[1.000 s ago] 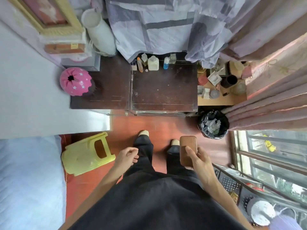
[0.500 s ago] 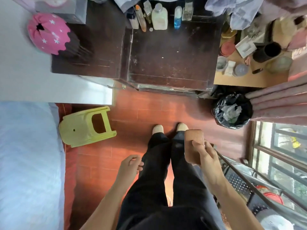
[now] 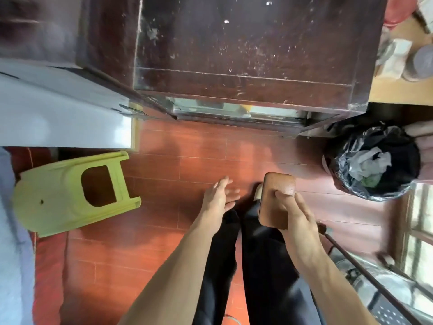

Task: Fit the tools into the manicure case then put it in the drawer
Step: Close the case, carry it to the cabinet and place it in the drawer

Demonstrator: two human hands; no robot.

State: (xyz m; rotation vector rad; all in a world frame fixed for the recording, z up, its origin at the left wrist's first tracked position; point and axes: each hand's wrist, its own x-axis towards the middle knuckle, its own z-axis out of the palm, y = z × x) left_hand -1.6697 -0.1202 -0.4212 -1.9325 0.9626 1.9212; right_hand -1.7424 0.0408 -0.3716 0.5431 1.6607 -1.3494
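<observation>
Manicure case (image 3: 278, 186) closed, gripped by right hand (image 3: 295, 215) | left hand (image 3: 218, 198) spread, empty | bin (image 3: 346, 184) holds crumpled paper

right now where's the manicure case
Head view, lower centre-right: the brown manicure case is gripped in the right hand above the person's dark trousers, left of the black-bagged bin and short of the dark wooden cabinet.

The right grip (image 3: 295, 214) is covering the near end of the case (image 3: 278, 191), which is hiding most of a shoe (image 3: 258, 192) behind it, and the left grip (image 3: 218, 198) is showing its fingers (image 3: 230, 193) only as a smear. Under the counter (image 3: 246, 55) the drawer (image 3: 234, 109) is showing just a narrow, blurred strip with something yellow too vague to name, while the jars (image 3: 419, 64) are being cut off by the right edge.
</observation>
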